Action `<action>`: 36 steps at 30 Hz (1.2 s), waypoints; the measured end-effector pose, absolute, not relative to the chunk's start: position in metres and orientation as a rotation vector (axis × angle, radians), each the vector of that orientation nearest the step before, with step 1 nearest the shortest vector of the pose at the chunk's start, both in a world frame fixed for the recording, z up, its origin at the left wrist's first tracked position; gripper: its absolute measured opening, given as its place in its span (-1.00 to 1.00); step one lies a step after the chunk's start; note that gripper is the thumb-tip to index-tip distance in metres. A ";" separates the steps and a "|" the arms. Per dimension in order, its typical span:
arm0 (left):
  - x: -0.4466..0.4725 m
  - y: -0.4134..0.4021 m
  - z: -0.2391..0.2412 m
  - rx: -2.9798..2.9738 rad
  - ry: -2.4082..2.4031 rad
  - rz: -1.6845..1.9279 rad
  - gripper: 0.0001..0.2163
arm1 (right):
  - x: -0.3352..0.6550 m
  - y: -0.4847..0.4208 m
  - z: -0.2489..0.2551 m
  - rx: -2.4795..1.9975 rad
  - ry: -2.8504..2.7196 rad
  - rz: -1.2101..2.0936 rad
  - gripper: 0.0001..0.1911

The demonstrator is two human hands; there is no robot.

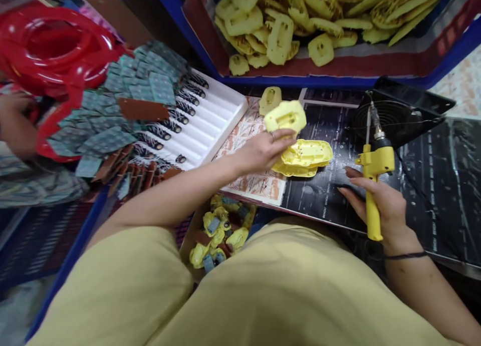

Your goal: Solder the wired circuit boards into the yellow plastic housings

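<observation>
My left hand (268, 149) is closed on the edge of a flat yellow plastic cover (291, 116) with a slot in it. Just below it, a yellow plastic housing (310, 153) lies on the bench, its ribbed inside facing up; it seems stacked on another yellow piece. Behind the held cover, a second yellow cover (269, 99) rests on the bench. At the right, a yellow soldering gun (373, 186) is in my right hand (383, 206), its metal tip pointing up and away. The fingers of that hand reach out past the handle to the left.
A blue crate (330, 80) full of yellow plastic parts stands behind the bench. A black fan (391, 115) sits at the back right. Left are a white foam tray (221, 120), green circuit boards (124, 95) and a red plastic tub (60, 45). Another person's arm (17, 118) shows far left.
</observation>
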State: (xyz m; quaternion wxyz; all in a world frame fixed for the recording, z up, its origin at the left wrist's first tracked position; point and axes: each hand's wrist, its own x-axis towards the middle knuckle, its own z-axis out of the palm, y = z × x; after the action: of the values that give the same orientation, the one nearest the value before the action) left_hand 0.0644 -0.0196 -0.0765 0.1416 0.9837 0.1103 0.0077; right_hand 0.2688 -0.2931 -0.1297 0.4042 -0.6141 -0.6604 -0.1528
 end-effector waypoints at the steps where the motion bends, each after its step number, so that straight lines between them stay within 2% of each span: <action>1: 0.073 -0.006 -0.075 2.832 0.306 -0.019 -0.53 | 0.266 -0.292 -0.129 -1.556 -1.658 -0.410 -0.68; 5: 0.098 0.027 -0.071 2.803 0.221 -0.172 -0.48 | 0.258 -0.291 -0.123 -1.599 -1.663 -0.414 -0.64; 9: 0.103 0.021 -0.066 2.948 0.253 -0.180 -0.36 | 0.267 -0.280 -0.114 -1.593 -1.781 -0.331 -0.53; 15: 0.108 0.000 -0.057 3.001 0.676 -0.403 -0.29 | 0.294 -0.221 -0.113 -1.504 -1.943 -0.054 -0.53; 19: 0.121 0.006 -0.051 2.935 0.901 -0.276 -0.26 | 0.293 -0.200 -0.121 -1.449 -1.887 0.106 -0.57; 23: 0.138 0.029 -0.037 2.820 0.996 0.007 -0.47 | 0.279 -0.223 -0.118 -1.458 -1.759 -0.135 -0.66; 27: 0.147 0.046 -0.032 2.542 0.924 -0.100 -0.59 | 0.267 -0.262 -0.110 -1.532 -1.639 -0.431 -0.63; 31: 0.148 0.048 -0.043 2.503 0.914 -0.281 -0.65 | 0.264 -0.297 -0.111 -1.659 -1.630 -0.650 -0.57; 34: 0.146 0.043 -0.047 2.549 0.977 -0.339 -0.65 | 0.265 -0.318 -0.117 -1.774 -1.585 -0.885 -0.62; 36: 0.142 0.033 -0.044 2.665 0.988 -0.258 -0.59 | 0.264 -0.330 -0.122 -1.869 -1.551 -1.005 -0.68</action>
State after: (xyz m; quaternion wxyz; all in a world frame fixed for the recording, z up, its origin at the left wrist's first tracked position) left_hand 0.1419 0.0330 -0.0436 0.1434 0.9241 0.3427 -0.0893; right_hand 0.2636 -0.3298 -0.1225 0.2536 -0.6878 -0.5708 -0.3698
